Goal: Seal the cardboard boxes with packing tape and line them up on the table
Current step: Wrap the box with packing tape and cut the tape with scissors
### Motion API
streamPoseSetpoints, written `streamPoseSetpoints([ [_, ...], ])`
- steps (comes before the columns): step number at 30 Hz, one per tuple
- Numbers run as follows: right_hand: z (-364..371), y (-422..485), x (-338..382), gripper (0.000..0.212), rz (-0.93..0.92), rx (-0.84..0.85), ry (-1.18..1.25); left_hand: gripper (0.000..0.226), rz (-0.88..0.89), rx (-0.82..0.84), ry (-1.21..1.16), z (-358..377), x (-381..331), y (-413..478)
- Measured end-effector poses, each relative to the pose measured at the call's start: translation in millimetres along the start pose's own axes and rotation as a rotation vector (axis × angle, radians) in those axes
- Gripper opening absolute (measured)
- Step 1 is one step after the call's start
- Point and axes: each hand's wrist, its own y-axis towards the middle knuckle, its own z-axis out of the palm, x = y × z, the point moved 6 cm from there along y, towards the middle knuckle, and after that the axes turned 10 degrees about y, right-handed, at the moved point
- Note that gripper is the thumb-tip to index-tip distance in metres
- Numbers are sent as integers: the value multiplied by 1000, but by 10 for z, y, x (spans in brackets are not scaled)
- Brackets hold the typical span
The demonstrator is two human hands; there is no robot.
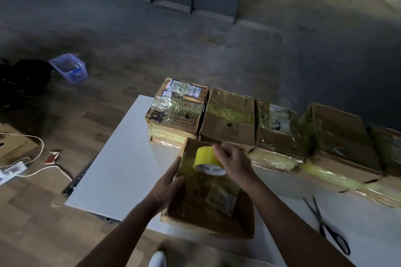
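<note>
Glossy yellow tape roll (206, 158), matt cardboard box (208, 206), smooth white table (121, 158).

Six boxes (208, 199), one tape roll (206, 157), one scissors (325, 223)
</note>
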Motion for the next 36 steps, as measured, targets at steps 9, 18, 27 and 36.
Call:
streamPoseSetpoints([
  [9, 340, 63, -51, 36, 82, 0, 67, 69, 248, -14, 1156, 89, 100, 154],
  [18, -18, 88, -21, 49, 66, 7, -184, 64, 249, -160, 1351, 77, 154, 168],
  [27, -403, -92, -180, 53, 122, -20, -433, 65, 271, -187, 1497, 150, 7, 248],
  [36, -463, -271, -473, 38, 163, -32, 160, 72, 413, -176, 1392, 701, -133, 307],
])
